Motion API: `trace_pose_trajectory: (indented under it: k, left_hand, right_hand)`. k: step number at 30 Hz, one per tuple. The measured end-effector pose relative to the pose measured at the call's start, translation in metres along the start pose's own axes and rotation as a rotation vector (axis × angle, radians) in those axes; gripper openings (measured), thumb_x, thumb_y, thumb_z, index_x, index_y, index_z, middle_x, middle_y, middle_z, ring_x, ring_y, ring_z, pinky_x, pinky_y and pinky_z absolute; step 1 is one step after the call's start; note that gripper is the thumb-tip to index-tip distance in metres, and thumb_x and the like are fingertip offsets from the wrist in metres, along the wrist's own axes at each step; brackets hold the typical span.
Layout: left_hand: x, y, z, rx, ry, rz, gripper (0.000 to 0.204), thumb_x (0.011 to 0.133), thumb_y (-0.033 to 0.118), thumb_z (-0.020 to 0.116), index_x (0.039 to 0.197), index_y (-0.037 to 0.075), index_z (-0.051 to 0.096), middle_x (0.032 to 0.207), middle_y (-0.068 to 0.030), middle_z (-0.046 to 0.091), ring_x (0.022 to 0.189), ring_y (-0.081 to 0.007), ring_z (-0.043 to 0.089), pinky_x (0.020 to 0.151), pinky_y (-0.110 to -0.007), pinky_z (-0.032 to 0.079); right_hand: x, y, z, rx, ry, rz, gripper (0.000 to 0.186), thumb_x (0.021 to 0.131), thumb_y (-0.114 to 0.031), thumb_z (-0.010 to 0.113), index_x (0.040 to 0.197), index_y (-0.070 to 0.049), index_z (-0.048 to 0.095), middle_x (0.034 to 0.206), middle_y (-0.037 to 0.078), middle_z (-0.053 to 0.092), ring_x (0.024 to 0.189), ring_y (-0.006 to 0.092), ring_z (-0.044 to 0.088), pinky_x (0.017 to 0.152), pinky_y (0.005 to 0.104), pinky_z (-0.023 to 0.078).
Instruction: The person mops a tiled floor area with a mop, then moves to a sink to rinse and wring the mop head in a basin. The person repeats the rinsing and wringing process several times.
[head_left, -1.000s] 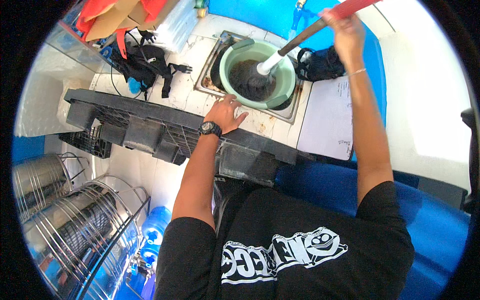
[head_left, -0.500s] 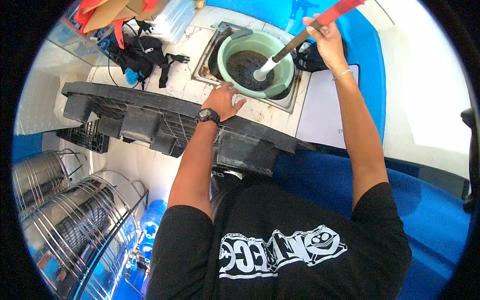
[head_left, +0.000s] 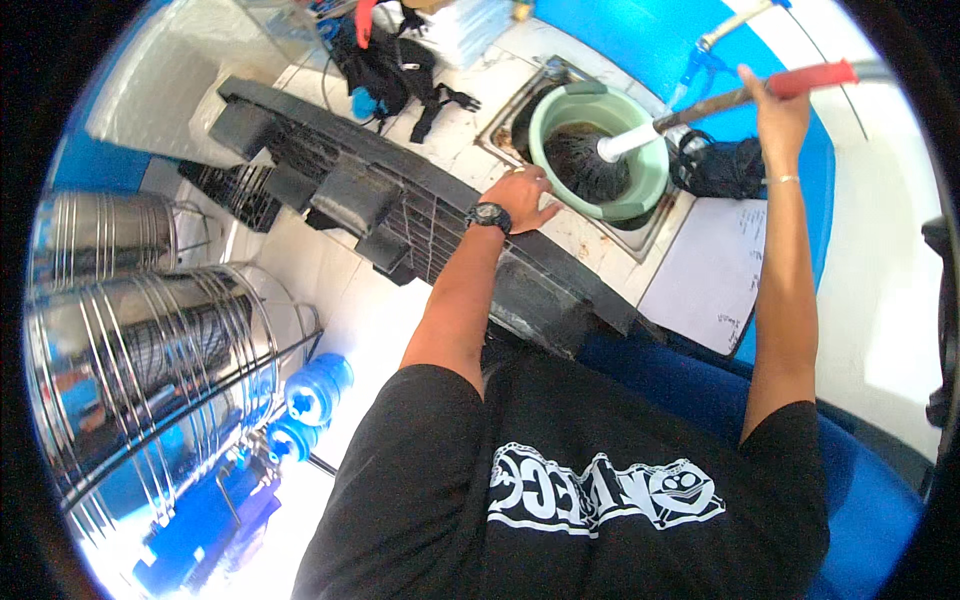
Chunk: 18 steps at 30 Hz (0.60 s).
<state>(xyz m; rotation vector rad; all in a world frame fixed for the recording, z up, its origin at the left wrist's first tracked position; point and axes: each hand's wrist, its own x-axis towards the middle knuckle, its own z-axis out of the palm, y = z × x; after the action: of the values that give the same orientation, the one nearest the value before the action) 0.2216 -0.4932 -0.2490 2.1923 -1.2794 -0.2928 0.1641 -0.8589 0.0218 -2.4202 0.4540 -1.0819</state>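
Observation:
My right hand (head_left: 782, 118) is closed around the brown shaft of a mop (head_left: 690, 113), near its red upper section. The mop slants down to the left, and its white socket (head_left: 630, 142) ends in dark strands (head_left: 590, 170) inside a light green basin (head_left: 655, 165). Murky brown liquid shows around the strands. Wearing a black watch, my left hand (head_left: 520, 198) rests with fingers apart on the upper edge of a black plastic pallet (head_left: 450, 220), close to the near side of the basin.
The basin stands in a stained metal sink (head_left: 505, 128) set in a white tiled counter (head_left: 460, 150). Black straps and a bag (head_left: 385, 75) lie to its left, a dark bag (head_left: 720, 165) and a white board (head_left: 705, 270) to its right. Steel racks (head_left: 150, 330) and blue water bottles (head_left: 315, 390) occupy the lower left.
The view has turned, so the scene sits further right. The mop handle now leans lower to the right, with my right hand still on it, and the mop's dark strands show more.

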Motion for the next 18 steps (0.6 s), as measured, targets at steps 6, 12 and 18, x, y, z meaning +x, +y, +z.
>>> trace_pose_trajectory:
  k: [6, 12, 18]
  left_hand:
    - [0.0, 0.0, -0.002, 0.013, 0.0, 0.004, 0.041, 0.093, 0.043, 0.067, 0.114, 0.009, 0.076, 0.128, -0.0179, 0.067, 0.117, -0.037, 0.064, 0.104, -0.048, 0.051]
    - [0.0, 0.003, -0.004, 0.018, 0.02, 0.005, 0.041, 0.094, 0.045, 0.067, 0.114, 0.011, 0.074, 0.131, -0.0169, 0.066, 0.117, -0.0382, 0.064, 0.103, -0.048, 0.051]
    - [0.001, 0.005, -0.003, 0.023, -0.012, -0.03, 0.041, 0.093, 0.044, 0.068, 0.114, 0.01, 0.076, 0.133, -0.0165, 0.065, 0.116, -0.0367, 0.065, 0.103, -0.048, 0.052]
  right_hand:
    - [-0.052, 0.026, 0.041, 0.62, -0.308, 0.138, 0.041, 0.094, -0.006, 0.076, 0.127, 0.003, 0.053, 0.116, 0.014, 0.072, 0.11, 0.0195, 0.068, 0.102, 0.036, 0.053]
    - [0.004, -0.013, 0.004, 0.495, -0.21, -0.003, 0.041, 0.093, -0.01, 0.079, 0.124, 0.005, 0.057, 0.112, 0.015, 0.073, 0.104, 0.0182, 0.07, 0.09, 0.0282, 0.055]
    - [0.033, -0.035, -0.024, 0.094, -0.026, -0.075, 0.04, 0.085, -0.024, 0.089, 0.107, 0.002, 0.069, 0.093, 0.006, 0.074, 0.083, 0.0094, 0.065, 0.08, 0.0216, 0.05]
